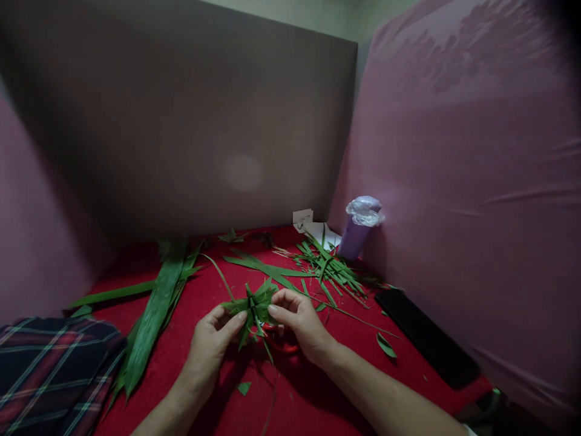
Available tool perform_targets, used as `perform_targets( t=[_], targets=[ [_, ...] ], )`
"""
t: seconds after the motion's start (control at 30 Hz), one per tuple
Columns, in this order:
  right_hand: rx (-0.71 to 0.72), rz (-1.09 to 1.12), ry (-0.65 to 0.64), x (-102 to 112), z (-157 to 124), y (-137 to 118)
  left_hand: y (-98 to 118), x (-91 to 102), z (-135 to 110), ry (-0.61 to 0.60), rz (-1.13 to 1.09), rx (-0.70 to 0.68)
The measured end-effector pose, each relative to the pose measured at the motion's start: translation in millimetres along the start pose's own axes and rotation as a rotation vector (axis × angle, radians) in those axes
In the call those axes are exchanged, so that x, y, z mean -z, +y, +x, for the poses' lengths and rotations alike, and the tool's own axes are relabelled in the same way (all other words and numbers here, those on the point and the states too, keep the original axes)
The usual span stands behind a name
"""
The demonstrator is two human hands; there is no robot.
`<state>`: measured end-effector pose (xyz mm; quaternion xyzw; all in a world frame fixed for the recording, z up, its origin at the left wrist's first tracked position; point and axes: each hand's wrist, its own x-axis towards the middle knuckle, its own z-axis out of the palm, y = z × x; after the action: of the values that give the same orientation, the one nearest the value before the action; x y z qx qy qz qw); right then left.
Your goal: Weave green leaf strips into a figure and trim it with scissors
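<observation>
Above the red-covered table, my left hand and my right hand hold a small star-like piece of green leaf between them. The left thumb and fingers pinch its left side; the right thumb and fingers pinch the right side. Dark lines run down the middle of the leaf piece, and narrow strips hang from its lower end. Red loop handles, apparently of scissors, lie beneath the right hand; the rest of them is hidden. A small leaf scrap lies near the left wrist.
Long broad leaves lie at left beside a plaid cloth. A heap of cut leaf strips, a white card and a purple container topped with clear plastic are at back right. A flat black object lies along the right edge.
</observation>
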<state>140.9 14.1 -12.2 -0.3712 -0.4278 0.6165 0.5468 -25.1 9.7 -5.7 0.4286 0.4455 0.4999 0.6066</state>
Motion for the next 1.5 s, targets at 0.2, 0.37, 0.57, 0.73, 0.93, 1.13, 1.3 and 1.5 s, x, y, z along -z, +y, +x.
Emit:
perform_targets(
  t=[0.2,0.37,0.57,0.73,0.93,1.13,1.3,1.5],
  targets=[
    [0.025,-0.018,0.006,0,-1,-1,3,-1.5,-2,-0.006,-0.008,-0.006],
    [0.047,-0.038,0.005,1,0,0,2,-1.3,-1,-0.011,0.013,-0.001],
    [0.059,-0.061,0.008,0,-2,-2,1,-0.5,0,-0.008,-0.001,-0.006],
    [0.047,-0.075,-0.005,0,-2,-1,5,-2.9,-2,-0.023,-0.029,0.01],
    [0.023,-0.083,-0.011,0,-1,2,4,-3.9,-2,-0.032,-0.093,0.015],
    [0.026,-0.089,-0.01,-2,-2,1,11,-12.2,-6,-0.083,-0.206,0.064],
    [0.025,-0.091,-0.017,-4,-3,1,11,-13.3,-5,-0.079,-0.215,0.077],
    [0.035,-0.099,-0.031,-5,-4,1,10,-13.9,-4,-0.021,-0.232,0.074]
  ],
)
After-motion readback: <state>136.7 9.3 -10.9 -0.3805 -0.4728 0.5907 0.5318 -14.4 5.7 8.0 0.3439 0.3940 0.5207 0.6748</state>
